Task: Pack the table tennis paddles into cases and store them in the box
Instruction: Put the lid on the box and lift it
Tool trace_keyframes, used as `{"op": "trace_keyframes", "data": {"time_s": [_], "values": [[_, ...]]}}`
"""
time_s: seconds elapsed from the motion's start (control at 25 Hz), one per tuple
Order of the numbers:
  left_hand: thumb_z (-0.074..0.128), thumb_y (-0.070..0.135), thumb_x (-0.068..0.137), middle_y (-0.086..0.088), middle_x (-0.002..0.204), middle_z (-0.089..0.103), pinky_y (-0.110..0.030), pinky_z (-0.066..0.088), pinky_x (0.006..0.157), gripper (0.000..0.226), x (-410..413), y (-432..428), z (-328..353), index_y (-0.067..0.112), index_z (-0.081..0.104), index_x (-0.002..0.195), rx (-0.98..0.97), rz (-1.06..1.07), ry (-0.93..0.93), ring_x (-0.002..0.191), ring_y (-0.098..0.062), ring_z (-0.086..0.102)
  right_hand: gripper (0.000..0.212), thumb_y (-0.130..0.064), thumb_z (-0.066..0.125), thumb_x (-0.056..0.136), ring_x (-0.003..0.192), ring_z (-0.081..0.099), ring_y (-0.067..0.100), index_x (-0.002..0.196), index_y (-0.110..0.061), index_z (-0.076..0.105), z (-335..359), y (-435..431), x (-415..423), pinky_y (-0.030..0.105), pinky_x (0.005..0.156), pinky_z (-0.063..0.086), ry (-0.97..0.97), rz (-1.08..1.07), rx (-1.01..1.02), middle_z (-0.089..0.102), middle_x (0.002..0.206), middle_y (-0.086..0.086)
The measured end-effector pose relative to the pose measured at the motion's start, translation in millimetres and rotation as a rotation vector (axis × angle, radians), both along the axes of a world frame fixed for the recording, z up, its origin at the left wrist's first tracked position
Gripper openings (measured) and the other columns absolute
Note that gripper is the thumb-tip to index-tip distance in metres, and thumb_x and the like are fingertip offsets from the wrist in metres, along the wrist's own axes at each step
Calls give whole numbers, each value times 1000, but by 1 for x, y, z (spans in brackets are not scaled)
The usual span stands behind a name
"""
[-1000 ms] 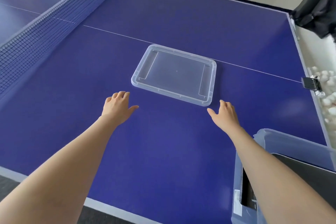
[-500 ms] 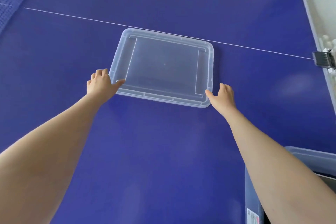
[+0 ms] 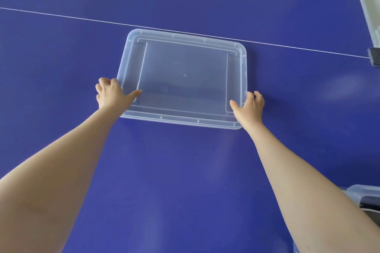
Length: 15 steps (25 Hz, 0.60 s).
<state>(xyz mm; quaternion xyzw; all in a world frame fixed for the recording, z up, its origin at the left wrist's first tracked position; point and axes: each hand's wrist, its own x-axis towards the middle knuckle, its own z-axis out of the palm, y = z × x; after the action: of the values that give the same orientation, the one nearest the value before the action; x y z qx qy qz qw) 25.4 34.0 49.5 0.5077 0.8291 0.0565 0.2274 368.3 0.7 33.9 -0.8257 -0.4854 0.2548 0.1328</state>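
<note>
The clear, round-cornered lid point(image 3: 185, 76) sits on the blue table point(image 3: 185, 181), its 12 o'clock edge at the white line point(image 3: 61, 16). The left hand point(image 3: 112, 93) grips its 9 o'clock rim and the right hand point(image 3: 249, 107) its 3 o'clock rim, thumbs on top, fingers curled round.

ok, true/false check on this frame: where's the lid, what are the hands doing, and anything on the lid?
1. Both hands hold the clear lid at its near corners. True: the left hand and right hand grip the clear lid, thumbs on top.
2. The lid sits on the box. False: it is out on the blue table, apart from the box at the lower right edge.
3. The white line passes along the lid's far edge. True.
4. A paddle lies on the lid. False: nothing lies on it, and no paddle shows.
</note>
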Motion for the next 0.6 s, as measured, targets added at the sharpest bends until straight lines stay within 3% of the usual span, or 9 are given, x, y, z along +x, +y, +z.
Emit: {"op": "trace_keyframes", "data": {"time_s": [0.2,0.32,0.44,0.6], "values": [[72,51,77,-16,138,32,-46,34,105,85,5,-7,9,1,35,135,-11,100,-128,129,-33,33,61,-22,63,87,125,35,32,138,-2,36,16,-3,-3,37,99,36,67,-76,80,36,136,17],[74,46,78,-17,137,37,-43,41,95,85,6,-20,23,1,33,136,-2,132,-225,121,-34,44,58,-20,62,87,116,45,31,136,-4,36,32,-12,0,35,85,44,138,-92,80,36,132,15],[76,44,76,-15,136,37,-42,43,87,84,5,-42,40,2,33,136,25,137,-265,114,-32,49,56,-20,63,88,112,48,29,135,-5,37,51,-31,2,29,76,40,144,-99,94,36,131,14],[78,44,74,-12,136,37,-41,44,88,85,7,-79,63,4,34,135,109,124,-306,108,-30,51,56,-21,63,88,104,47,22,136,-7,37,80,-67,3,28,78,37,151,-110,136,36,133,12]]}}
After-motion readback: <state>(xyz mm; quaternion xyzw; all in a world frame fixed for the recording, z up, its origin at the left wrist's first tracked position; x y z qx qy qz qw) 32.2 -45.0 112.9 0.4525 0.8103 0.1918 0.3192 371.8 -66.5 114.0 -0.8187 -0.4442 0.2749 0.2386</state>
